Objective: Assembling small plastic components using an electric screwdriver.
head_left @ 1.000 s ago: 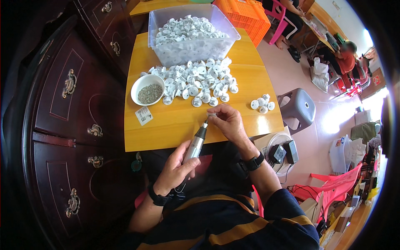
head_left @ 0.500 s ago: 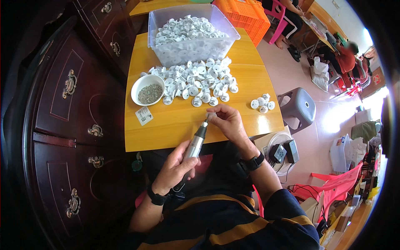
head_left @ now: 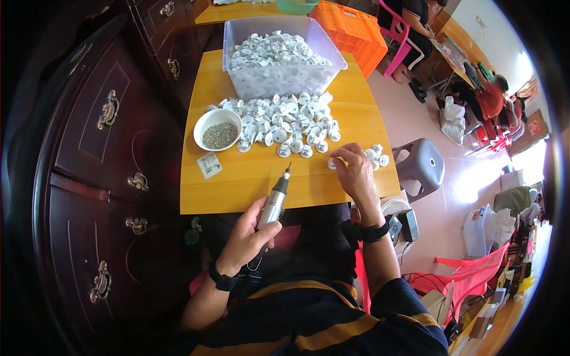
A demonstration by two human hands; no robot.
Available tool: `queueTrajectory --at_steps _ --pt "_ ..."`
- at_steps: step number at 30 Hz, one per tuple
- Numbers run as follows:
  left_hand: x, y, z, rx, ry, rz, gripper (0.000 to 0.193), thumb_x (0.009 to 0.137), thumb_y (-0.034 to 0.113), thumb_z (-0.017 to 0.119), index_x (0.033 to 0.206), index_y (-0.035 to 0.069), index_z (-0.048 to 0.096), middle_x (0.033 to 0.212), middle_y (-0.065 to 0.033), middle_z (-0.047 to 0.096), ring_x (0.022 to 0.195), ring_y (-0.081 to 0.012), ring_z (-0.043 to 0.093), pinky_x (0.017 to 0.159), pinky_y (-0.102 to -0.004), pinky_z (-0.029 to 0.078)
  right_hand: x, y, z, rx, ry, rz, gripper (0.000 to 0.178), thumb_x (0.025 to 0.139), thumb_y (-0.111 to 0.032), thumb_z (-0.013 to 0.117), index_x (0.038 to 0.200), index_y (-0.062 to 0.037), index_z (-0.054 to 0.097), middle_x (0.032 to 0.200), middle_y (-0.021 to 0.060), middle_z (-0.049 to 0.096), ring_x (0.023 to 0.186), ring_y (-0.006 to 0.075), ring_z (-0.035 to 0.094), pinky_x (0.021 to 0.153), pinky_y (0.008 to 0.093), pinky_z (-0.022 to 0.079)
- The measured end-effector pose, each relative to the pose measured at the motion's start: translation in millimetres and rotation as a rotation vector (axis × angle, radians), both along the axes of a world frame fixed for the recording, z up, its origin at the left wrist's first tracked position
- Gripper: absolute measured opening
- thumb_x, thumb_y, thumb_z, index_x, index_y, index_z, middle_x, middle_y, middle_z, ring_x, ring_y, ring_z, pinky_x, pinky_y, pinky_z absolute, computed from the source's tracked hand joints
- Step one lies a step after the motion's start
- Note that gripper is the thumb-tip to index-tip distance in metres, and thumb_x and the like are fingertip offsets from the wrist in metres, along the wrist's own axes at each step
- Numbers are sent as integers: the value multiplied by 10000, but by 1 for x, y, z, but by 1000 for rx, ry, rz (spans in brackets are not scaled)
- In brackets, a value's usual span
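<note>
My left hand (head_left: 244,242) is closed around a silver and black electric screwdriver (head_left: 273,207), its bit pointing up over the table's near part. Out to the right, my right hand (head_left: 356,172) has its fingertips closed on a small white round plastic part (head_left: 332,163) at the tabletop. Just beyond that hand is a small group of similar white parts (head_left: 375,155), partly covered by it. A heap of loose white parts (head_left: 291,121) covers the middle of the table. Left of the heap, a white bowl (head_left: 198,140) contains many tiny metal pieces that look like screws.
A clear plastic bin (head_left: 285,83) full of white parts stands at the back of the yellow table (head_left: 249,193). A printed label (head_left: 209,165) lies below the bowl. Right of the table is a grey stool (head_left: 425,169); dark drawers (head_left: 89,142) line the left. Two people sit farther off.
My right hand has moved right with a white part, away from the screwdriver's tip to beside the small group. The left hand still holds the screwdriver. The view has shifted slightly.
</note>
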State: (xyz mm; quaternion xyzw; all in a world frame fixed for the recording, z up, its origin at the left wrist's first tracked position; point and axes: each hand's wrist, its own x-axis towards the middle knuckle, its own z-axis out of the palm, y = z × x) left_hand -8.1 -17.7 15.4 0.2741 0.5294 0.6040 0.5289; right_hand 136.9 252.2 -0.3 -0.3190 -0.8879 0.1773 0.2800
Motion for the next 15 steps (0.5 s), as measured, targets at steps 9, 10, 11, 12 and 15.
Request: queueTrajectory --at_steps 9,10,11,12,15 --pt "1 1 -6 -12 27 24 654 972 223 694 1495 -18 386 945 -31 588 652 -69 562 574 -229 475 5 19 39 136 -120 -116 179 844 -84 695 1011 -104 756 1065 113 679 1044 343 650 893 445 524" --pt "1 2 -5 -27 26 21 652 969 224 694 1493 -16 389 948 -32 593 654 -68 563 573 -227 476 -6 14 48 139 -117 -112 179 844 -84 695 1011 -104 756 1065 113 679 1044 343 650 893 445 524" --pt "2 2 -5 -43 26 19 651 966 226 694 1491 -14 392 951 -33 598 655 -67 564 573 -225 477 -18 8 56 68 -86 -4 170 849 -85 698 1009 -101 755 1053 123 683 1017 350 659 884 447 530" --pt "2 3 -5 -40 30 28 651 966 226 694 1491 -14 392 951 -33 598 655 -67 564 573 -225 477 -32 1 65 -3 -54 107 161 855 -87 702 1008 -98 753 1041 133 688 991 358 669 875 449 536" --pt "3 2 -14 -19 28 43 630 951 217 688 1471 -7 412 961 -45 605 652 -72 567 585 -238 489 -83 -23 81 -23 -75 337 177 863 -104 729 1038 -87 749 1005 132 719 894 321 712 780 407 566"
